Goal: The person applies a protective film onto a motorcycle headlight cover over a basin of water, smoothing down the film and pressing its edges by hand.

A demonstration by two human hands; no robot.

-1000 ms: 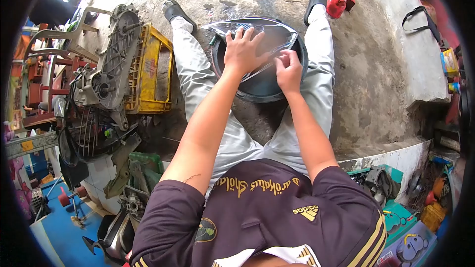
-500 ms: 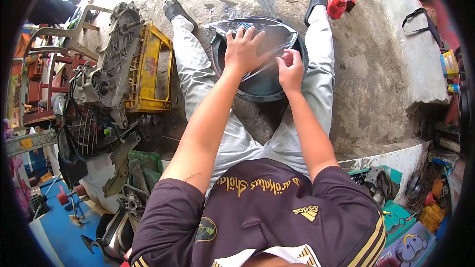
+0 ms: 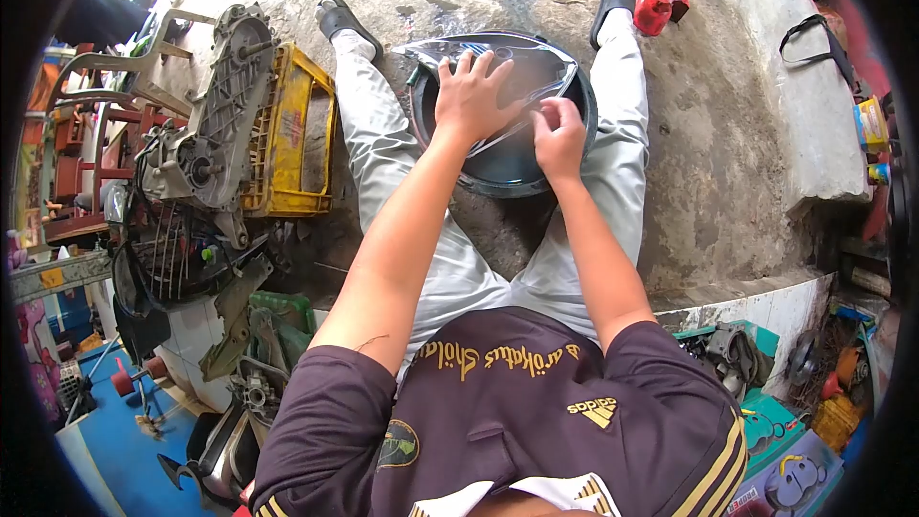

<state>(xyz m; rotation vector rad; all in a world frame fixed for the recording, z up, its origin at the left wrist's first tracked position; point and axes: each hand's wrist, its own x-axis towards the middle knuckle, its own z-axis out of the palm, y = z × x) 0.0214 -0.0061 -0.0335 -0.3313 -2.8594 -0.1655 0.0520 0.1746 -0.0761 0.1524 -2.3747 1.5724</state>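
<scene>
Between my legs stands a round dark basin [image 3: 507,182], and a clear plastic piece with dark edges [image 3: 541,67], like a headlight cover, lies over its top. My left hand [image 3: 471,101] rests flat on the plastic piece with its fingers spread. At the right edge of the piece, my right hand [image 3: 558,134] has its fingers pinched together; what they hold, if anything, is too small to make out. The inside of the basin is partly hidden by the piece and my hands.
To the left are a yellow crate [image 3: 292,134] and a large metal engine casing [image 3: 220,124]. A red part [image 3: 658,2] lies beside my right foot. A concrete ledge [image 3: 814,124] runs along the right. Assorted parts and boxes lie at both lower sides.
My right hand's fingers lifted slightly and opened a little half a second ago, and are now lowered and closer together. My left hand has stayed in place.
</scene>
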